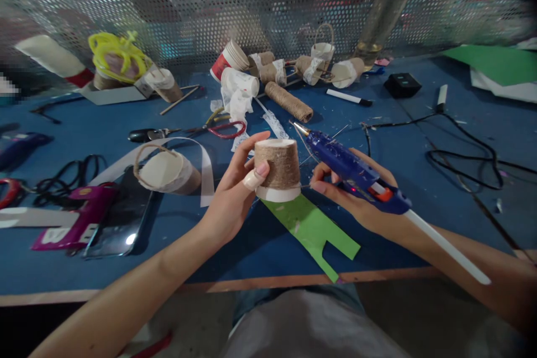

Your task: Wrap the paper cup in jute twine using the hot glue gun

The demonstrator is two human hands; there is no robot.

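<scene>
The left hand (241, 182) is clamping on a cup (279, 170), thumb on its near side, holding it above the bench (251, 254) and over a green piece (310, 226). The cup is resting in the grip narrow end up, twine covering its side and a white band showing at the lower rim. The right hand (361, 210) is closing around a glue gun (348, 165), whose nozzle is pointing up and leftward, apart from the cup. The step in hand appears to be gluing twine round the cup; the next move seems to be calling for a steady cup and a careful nozzle near the bare band.

The cup's far side is hiding from view, and the gun is covering part of the right hand. A thin strand near the right fingertips is blurring; whether glue is sitting on the nozzle, one cannot tell.
</scene>
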